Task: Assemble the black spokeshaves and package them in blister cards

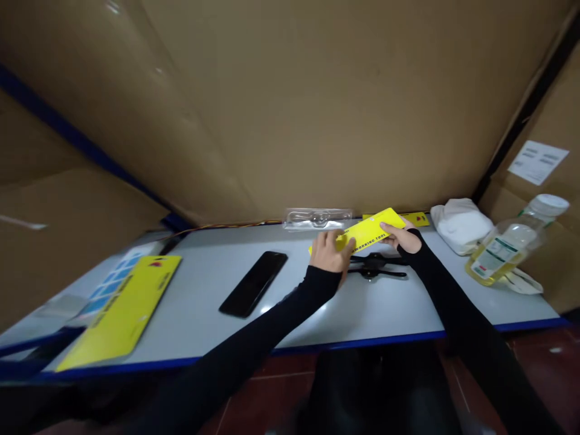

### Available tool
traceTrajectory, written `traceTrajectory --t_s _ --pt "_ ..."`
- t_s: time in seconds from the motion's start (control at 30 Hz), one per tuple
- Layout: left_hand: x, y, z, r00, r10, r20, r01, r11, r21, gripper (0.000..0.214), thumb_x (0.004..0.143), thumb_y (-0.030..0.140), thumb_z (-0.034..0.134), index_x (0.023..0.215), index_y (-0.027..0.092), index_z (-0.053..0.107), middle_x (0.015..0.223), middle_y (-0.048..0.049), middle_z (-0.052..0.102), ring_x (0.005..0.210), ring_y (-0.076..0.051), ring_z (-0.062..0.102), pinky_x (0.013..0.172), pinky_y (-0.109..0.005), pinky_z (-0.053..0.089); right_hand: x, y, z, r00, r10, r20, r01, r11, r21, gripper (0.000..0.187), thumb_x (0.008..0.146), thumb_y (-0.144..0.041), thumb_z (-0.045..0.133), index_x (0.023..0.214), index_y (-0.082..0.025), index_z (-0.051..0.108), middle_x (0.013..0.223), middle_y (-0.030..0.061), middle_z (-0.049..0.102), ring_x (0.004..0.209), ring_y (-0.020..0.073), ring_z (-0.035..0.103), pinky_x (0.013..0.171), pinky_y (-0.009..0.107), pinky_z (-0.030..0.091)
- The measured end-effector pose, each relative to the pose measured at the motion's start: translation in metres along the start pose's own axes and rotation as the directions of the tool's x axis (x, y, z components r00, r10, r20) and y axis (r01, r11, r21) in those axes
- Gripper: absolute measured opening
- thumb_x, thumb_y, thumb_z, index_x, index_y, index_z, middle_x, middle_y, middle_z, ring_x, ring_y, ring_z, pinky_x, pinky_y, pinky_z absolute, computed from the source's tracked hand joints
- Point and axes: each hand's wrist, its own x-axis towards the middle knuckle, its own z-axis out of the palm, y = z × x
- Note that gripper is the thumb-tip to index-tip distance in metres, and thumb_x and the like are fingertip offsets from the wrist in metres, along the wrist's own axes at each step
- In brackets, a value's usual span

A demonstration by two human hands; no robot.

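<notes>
I am holding a yellow card (371, 229) between both hands, one near each end, so it is lying right in my grip rather than off to one side. Its long axis is running aslant, from the lower end at my left hand (328, 251) up to the higher end at my right hand (403, 234), and its printed face is turning toward me. My right hand is clamping the far right end, thumb flat on the face and fingers going behind. My left hand is closing around the card near its other end, thumb on the face, a yellow corner peeking out past the fingers. Two black tools (371, 274) are lying on the table (194, 314) just on my side of the card, nearly parallel, their long handles running left to right, at a slight angle to the card. Their right ends are sitting near my right wrist and their left ends are disappearing behind my left hand, so I cannot tell which hand is nearer to them. A clear plastic tray (317, 219) is resting beyond my left hand by the back wall, while a phone (254, 284) is lying to the left, apart from both hands.
</notes>
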Motion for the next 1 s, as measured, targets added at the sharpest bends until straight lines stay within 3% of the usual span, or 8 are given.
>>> traceTrajectory --t_s 0.1,0.17,0.27,0.33,0.47,0.5,0.7,1.0 --pt "0.035 0.003 -0.009 0.984 -0.161 0.082 0.180 0.917 -0.356 0.044 0.070 0.050 0.093 0.106 0.029 0.080 0.124 -0.0154 0.072 0.127 -0.043 0.063 0.111 -0.062 0.049 0.001 -0.009 -0.016 0.996 -0.031 0.083 0.032 0.999 -0.015 0.053 0.062 -0.032 0.100 0.101 -0.021 0.067 0.090 0.0041 0.081 0.081 0.0233 0.079 0.064 0.032 0.065" --pt "0.049 0.004 -0.012 0.917 -0.241 0.317 0.389 0.707 -0.590 0.047 0.068 0.048 0.095 0.106 0.026 0.078 0.105 -0.0146 0.077 0.111 -0.040 0.072 0.100 -0.057 0.058 -0.003 -0.014 -0.018 0.983 -0.053 0.177 0.060 0.997 -0.038 0.054 0.062 -0.039 0.100 0.101 -0.020 0.067 0.089 0.0046 0.081 0.079 0.0233 0.079 0.062 0.030 0.065" --pt "0.050 0.005 -0.002 0.644 -0.062 0.763 0.704 0.440 -0.558 0.048 0.068 0.039 0.098 0.105 0.018 0.076 0.095 -0.0172 0.081 0.087 -0.037 0.079 0.083 -0.051 0.064 -0.008 -0.016 -0.014 0.952 -0.027 0.305 0.064 0.992 -0.112 0.060 0.062 -0.041 0.101 0.107 -0.020 0.068 0.094 0.0047 0.081 0.080 0.0234 0.079 0.060 0.029 0.064" --pt "0.043 0.003 0.015 0.544 0.038 0.838 0.771 0.370 -0.518 0.051 0.066 0.034 0.099 0.105 0.014 0.075 0.097 -0.0191 0.082 0.078 -0.035 0.080 0.077 -0.048 0.066 -0.008 -0.016 -0.012 0.961 -0.006 0.278 0.056 0.983 -0.172 0.069 0.060 -0.041 0.103 0.115 -0.021 0.067 0.098 0.0063 0.081 0.082 0.0242 0.079 0.062 0.030 0.065" --pt "0.034 -0.001 0.046 0.799 -0.247 0.548 0.593 0.169 -0.787 0.048 0.065 0.032 0.099 0.102 0.014 0.074 0.092 -0.0141 0.083 0.080 -0.033 0.081 0.080 -0.043 0.067 -0.003 -0.008 -0.011 0.997 -0.076 -0.030 0.066 0.960 -0.271 0.073 0.064 -0.049 0.101 0.122 -0.022 0.068 0.096 0.0076 0.081 0.078 0.0217 0.077 0.059 0.030 0.066" --pt "0.035 -0.002 0.049 0.825 -0.349 0.444 0.507 0.110 -0.855 0.048 0.067 0.031 0.099 0.105 0.015 0.074 0.092 -0.0128 0.083 0.086 -0.033 0.081 0.085 -0.043 0.067 -0.004 -0.005 -0.009 0.996 -0.067 -0.065 0.045 0.956 -0.290 0.069 0.065 -0.050 0.101 0.120 -0.023 0.069 0.094 0.0072 0.080 0.074 0.0206 0.076 0.057 0.029 0.065" --pt "0.049 0.000 0.040 0.795 -0.591 0.133 0.107 -0.080 -0.991 0.064 0.075 0.021 0.095 0.134 0.021 0.068 0.124 -0.0128 0.080 0.130 -0.036 0.071 0.113 -0.050 0.057 -0.016 0.022 0.027 0.990 0.135 0.029 -0.129 0.982 -0.139 0.054 0.061 -0.030 0.106 0.098 -0.016 0.069 0.092 0.0082 0.080 0.054 0.0123 0.067 0.045 0.024 0.061" --pt "0.053 -0.009 0.035 0.697 -0.717 0.028 0.039 -0.001 -0.999 0.052 0.086 0.027 0.088 0.133 0.023 0.066 0.135 -0.0138 0.076 0.129 -0.033 0.072 0.113 -0.047 0.058 0.008 0.032 0.006 0.976 0.201 -0.088 -0.210 0.972 -0.105 0.033 0.083 -0.023 0.092 0.103 -0.012 0.069 0.094 0.0137 0.081 0.068 0.0217 0.080 0.052 0.026 0.068"
